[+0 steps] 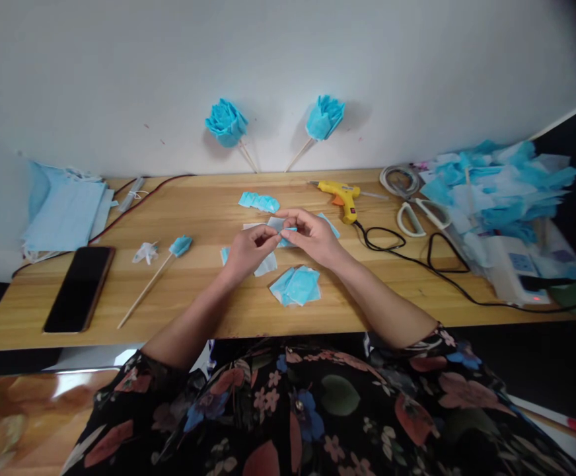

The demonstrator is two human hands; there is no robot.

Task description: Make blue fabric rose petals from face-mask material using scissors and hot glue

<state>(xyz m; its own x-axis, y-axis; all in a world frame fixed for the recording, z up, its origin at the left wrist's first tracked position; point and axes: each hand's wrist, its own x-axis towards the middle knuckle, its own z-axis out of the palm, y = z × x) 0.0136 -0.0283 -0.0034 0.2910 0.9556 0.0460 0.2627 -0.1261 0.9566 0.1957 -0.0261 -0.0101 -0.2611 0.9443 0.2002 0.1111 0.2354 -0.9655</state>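
Note:
Over the middle of the table, my left hand (250, 250) and my right hand (312, 238) meet, both pinching a small blue piece of mask fabric (287, 239). Fingers cover part of it. White and blue cut pieces (267, 264) lie under and around my hands. Just in front of my wrists sits a loose stack of blue fabric pieces (296, 285). Beyond my fingertips is a short row of overlapping blue folded pieces (259, 201). Left of my left hand rests a wooden stick (146, 291) with a small blue bud (181, 245) on its end.
Two blue fabric flowers (226, 123) on sticks lean against the wall. A yellow glue gun (340, 195), its black cord, scissors (411, 219) and a heap of blue scraps (496, 185) occupy the right. Face masks (63, 211) and a phone (78, 289) lie left. A power strip (516, 268) stands right.

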